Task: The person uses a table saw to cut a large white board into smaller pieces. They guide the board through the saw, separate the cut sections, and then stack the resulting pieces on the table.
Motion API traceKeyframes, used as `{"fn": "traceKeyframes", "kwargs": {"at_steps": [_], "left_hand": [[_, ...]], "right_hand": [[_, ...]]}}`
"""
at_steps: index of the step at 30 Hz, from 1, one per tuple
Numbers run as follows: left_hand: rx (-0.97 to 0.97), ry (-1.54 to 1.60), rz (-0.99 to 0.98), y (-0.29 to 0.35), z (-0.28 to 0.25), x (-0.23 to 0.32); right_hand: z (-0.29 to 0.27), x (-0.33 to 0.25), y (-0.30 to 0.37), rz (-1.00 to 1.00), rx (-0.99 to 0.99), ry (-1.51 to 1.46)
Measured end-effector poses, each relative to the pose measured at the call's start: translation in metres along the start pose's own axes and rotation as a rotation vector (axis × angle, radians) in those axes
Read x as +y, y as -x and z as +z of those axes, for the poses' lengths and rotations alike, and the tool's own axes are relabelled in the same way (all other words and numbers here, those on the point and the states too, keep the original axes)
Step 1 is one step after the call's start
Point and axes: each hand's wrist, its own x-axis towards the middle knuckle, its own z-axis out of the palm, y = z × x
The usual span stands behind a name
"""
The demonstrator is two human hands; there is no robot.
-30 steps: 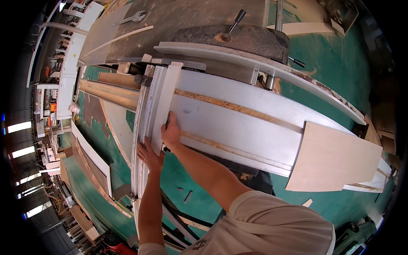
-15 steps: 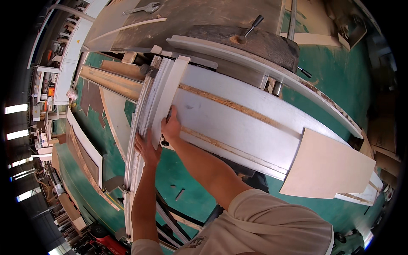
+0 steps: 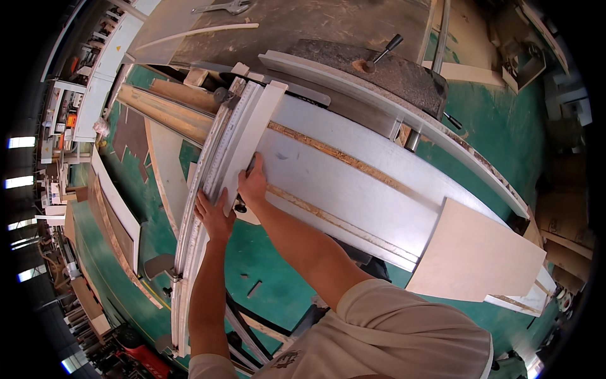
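A long pale board strip [image 3: 264, 117] lies across the near-left end of the grey sliding saw table [image 3: 328, 177], alongside a metal fence [image 3: 214, 148] with a scale on it. My left hand [image 3: 215, 216] rests on the fence and the strip's lower end, its fingers spread. To its right, my right hand [image 3: 254, 184] lies on the table against the strip's right edge, forefinger stretched forward and thumb on the strip side. Its other fingers are partly hidden. Between my two hands a black knob [image 3: 240, 206] shows below the strip.
A pale rectangular panel [image 3: 476, 252] lies on the table's right end. Beyond stands a dark saw fence block [image 3: 379, 76] with a lever [image 3: 388, 47]. An adjustable wrench [image 3: 224, 7] and a thin offcut [image 3: 199, 35] lie at the back. Boards [image 3: 117, 208] stand at left.
The view has shifted slightly, so the table appears a little moved. My left hand has slid slightly toward the fence's outer side, its thumb spreading away; my right hand stays at the strip's edge.
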Motion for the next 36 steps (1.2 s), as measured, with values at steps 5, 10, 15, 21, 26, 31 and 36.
{"fn": "traceKeyframes", "kwargs": {"at_steps": [5,10,15,21,26,31,36], "left_hand": [[-0.018,0.005,-0.023,0.001,0.000,-0.002],[-0.064,0.018,-0.074,-0.003,-0.002,0.001],[-0.053,0.021,-0.064,-0.005,-0.002,-0.002],[-0.014,0.017,-0.028,-0.008,0.004,-0.010],[-0.041,0.032,-0.045,-0.012,0.003,-0.008],[-0.058,0.032,-0.063,-0.011,0.000,-0.014],[-0.032,0.033,-0.043,-0.017,0.001,-0.012]], "right_hand": [[0.001,-0.003,0.002,0.006,-0.007,0.022],[0.001,-0.004,-0.002,-0.018,-0.008,0.007],[0.004,-0.005,-0.004,0.007,-0.036,-0.031],[0.006,-0.008,-0.006,0.039,-0.051,-0.101],[0.004,-0.014,-0.008,0.043,-0.054,-0.108],[0.006,-0.022,-0.004,0.099,-0.093,-0.172],[0.010,-0.015,-0.011,0.036,-0.049,-0.125]]}}
